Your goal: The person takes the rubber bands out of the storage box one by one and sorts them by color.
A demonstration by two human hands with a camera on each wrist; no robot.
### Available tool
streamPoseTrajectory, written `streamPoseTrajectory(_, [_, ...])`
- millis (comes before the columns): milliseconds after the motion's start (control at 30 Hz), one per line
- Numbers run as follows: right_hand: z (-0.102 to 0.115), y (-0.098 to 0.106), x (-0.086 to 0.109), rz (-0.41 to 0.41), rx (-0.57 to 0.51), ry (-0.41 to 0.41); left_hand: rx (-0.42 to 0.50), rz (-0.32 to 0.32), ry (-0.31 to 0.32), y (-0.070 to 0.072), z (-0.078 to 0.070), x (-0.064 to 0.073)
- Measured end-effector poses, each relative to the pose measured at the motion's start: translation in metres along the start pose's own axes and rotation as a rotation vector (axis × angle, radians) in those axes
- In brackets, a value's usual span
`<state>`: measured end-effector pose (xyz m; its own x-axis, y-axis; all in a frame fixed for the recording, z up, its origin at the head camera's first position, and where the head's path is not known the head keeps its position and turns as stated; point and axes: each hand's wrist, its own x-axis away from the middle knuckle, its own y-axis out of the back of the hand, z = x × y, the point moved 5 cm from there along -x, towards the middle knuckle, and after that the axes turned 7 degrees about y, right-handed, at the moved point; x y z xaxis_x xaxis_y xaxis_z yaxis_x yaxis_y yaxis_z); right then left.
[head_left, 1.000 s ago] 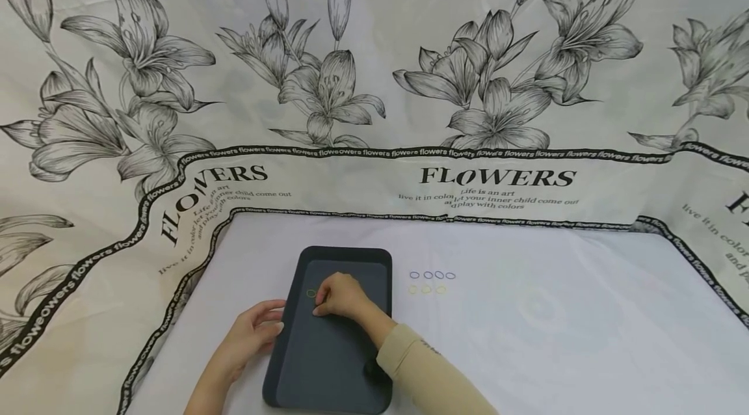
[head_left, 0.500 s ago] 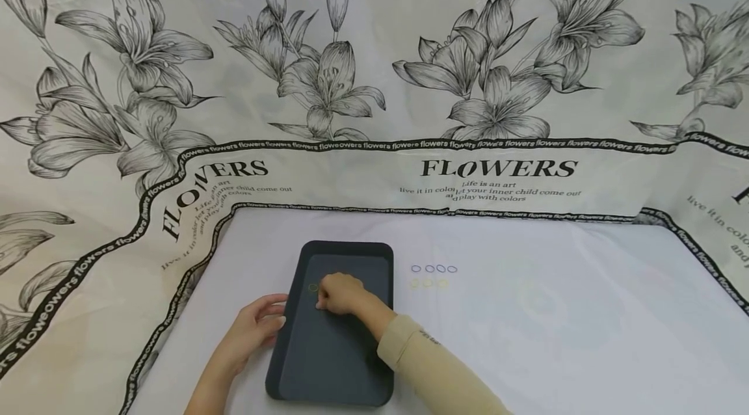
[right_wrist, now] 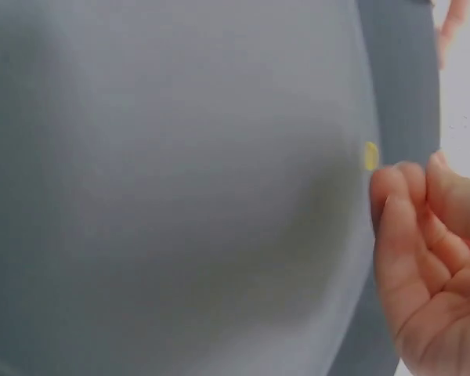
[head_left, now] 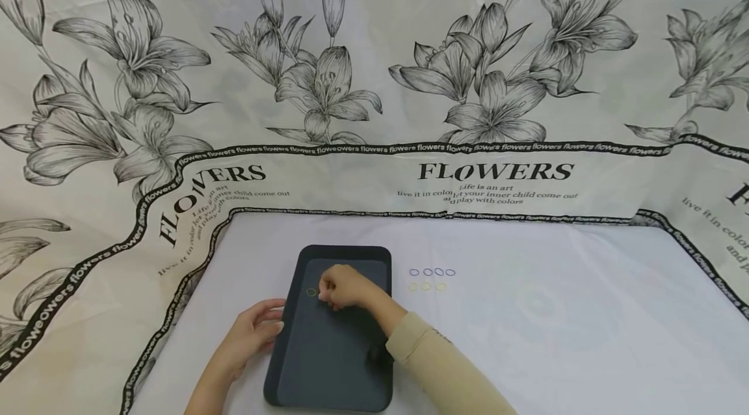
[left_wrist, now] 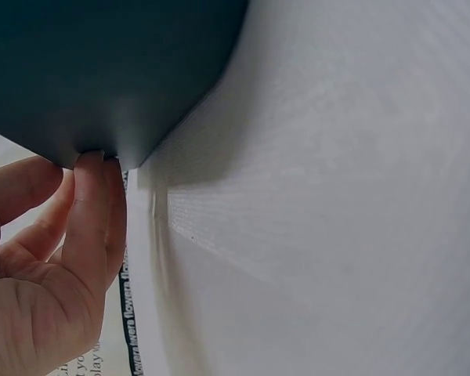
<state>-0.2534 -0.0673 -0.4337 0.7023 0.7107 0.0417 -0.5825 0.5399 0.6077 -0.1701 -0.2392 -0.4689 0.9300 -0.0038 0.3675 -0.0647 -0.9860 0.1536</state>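
Note:
A dark blue-grey tray lies on the white table. Inside its far left part is a thin yellow ring, which the right wrist view shows as a small yellow loop just past the fingertips. My right hand is over the tray beside that ring, fingers curled and tips close together. Whether something thin is between the tips cannot be made out. My left hand stands at the tray's left side, its fingertips touching the outer wall.
Right of the tray, several thin blue rings lie in a row on the tabletop. Below them is a row of three pale yellow rings. A flower-printed cloth hangs behind and along the left.
My right hand shifts slightly within the tray, staying by the yellow ring, and its fingertips move up and right from where they were. The left hand keeps its place at the tray's side.

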Motion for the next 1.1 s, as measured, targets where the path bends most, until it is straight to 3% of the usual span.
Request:
streamPoseTrajectory(167, [0.005,0.013,0.004,-0.005,-0.135,0.02,0.0,-0.001,0.005,0.0,0.0,0.0])
streamPoseTrajectory(467, [-0.005,0.034,0.008,-0.091,-0.284,-0.062,0.005,0.014,0.002,-0.003,-0.001,-0.001])
streamPoseTrajectory(667, [-0.008,0.047,0.013,-0.107,-0.386,-0.058,0.005,0.005,0.008,-0.002,-0.001,0.0])
streamPoseTrajectory(1100, [-0.012,0.074,0.03,-0.12,-0.392,-0.097,0.004,-0.001,0.009,-0.002,-0.001,0.0])
